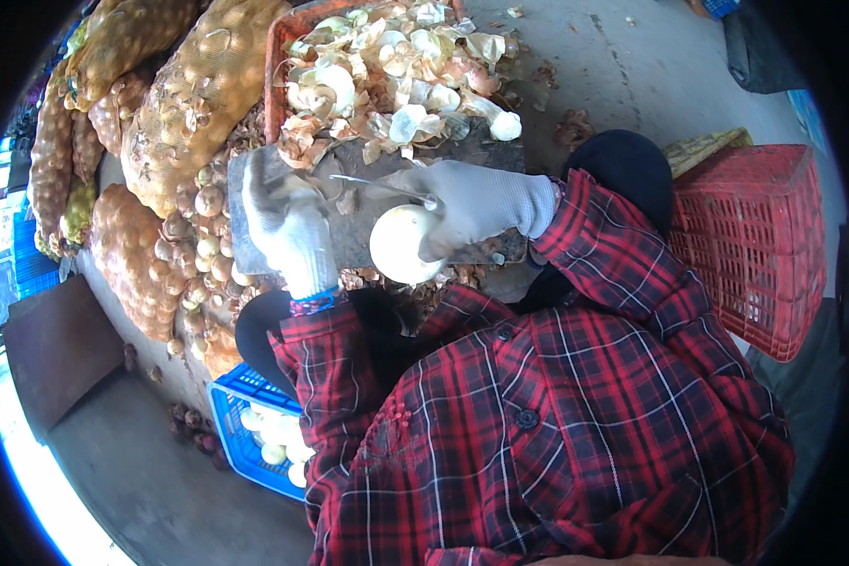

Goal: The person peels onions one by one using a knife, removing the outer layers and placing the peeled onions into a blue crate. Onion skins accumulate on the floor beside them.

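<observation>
My right hand (484, 205), in a white knit glove, grips a small knife (382, 185) whose blade points left. A pale peeled onion (402, 244) sits against the same hand's fingers, near the front edge of a dark worn board (357, 159). My left hand (290, 230), also gloved, is over the board's left end, apart from the onion. Motion blurs its fingers, so whether it holds a bit of skin is unclear. Onion skins and cut pieces (403, 78) are heaped in an orange crate (274, 78) beyond the board.
Mesh sacks of onions (191, 106) stand at the left, with loose unpeeled onions (209, 201) beside them. A blue crate (244, 453) by my left knee holds peeled onions (274, 435). On the right is a red plastic crate (750, 233). Scraps litter the concrete floor (608, 71).
</observation>
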`<state>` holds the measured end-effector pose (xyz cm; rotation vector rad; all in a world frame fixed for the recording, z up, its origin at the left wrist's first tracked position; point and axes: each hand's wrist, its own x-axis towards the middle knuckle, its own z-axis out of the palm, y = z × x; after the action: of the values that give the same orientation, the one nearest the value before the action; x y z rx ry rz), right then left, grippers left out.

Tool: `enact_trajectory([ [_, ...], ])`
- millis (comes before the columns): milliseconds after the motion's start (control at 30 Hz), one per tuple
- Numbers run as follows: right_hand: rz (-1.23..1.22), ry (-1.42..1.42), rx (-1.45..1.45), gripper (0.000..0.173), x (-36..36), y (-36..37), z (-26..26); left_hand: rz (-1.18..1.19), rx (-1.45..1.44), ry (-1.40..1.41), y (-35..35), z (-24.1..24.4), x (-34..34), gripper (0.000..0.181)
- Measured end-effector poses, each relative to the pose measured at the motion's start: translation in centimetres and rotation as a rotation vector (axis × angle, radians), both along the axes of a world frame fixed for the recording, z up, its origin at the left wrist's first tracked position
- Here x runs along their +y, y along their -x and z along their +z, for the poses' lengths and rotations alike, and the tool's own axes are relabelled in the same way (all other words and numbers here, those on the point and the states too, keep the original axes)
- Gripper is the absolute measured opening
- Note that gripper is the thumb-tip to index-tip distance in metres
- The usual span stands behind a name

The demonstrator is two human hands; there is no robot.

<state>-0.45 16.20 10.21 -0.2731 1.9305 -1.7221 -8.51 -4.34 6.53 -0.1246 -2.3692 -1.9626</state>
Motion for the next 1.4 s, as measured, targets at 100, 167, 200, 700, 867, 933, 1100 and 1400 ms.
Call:
enact_trajectory([
  [100, -0.115, 0.076, 0.323, 0.08, -0.1, 0.2, -2.3, 0.091, 0.313, 0.51, 0.1, 1.0, -0.7, 0.078],
  [167, -0.205, 0.131, 0.188, 0.08, 0.7, 0.2, -1.4, 0.106, 0.35, 0.509, 0.2, 1.2, -0.5, 0.08],
  [200, -0.236, 0.144, 0.183, 0.079, 1.1, 0.4, -1.1, 0.096, 0.207, 0.285, 0.2, 1.2, -0.4, 0.082],
  [700, -0.52, -0.411, 0.753, 0.057, -0.3, 1.4, -2.8, -0.492, -0.476, -0.919, -3.6, 0.1, 1.4, 0.077],
  [867, -0.433, -0.719, 0.702, 0.057, -0.9, 0.3, -2.2, -0.389, -0.547, -0.896, -3.5, 0.5, 1.3, 0.075],
  [933, -0.417, -0.762, 0.656, 0.057, -1.3, 0.2, -3.1, -0.387, -0.505, -0.864, -3.8, 0.7, 1.8, 0.079],
  [1100, -0.43, -0.876, 0.418, 0.054, -1.3, 0.3, -2.7, -0.371, -0.521, -0.809, -4.7, 0.7, 2.7, 0.081],
  [1400, -0.508, -0.421, 0.358, 0.029, -0.5, 0.4, -3.2, -0.363, -0.465, -0.912, -3.8, 1.4, 2.6, 0.094],
])
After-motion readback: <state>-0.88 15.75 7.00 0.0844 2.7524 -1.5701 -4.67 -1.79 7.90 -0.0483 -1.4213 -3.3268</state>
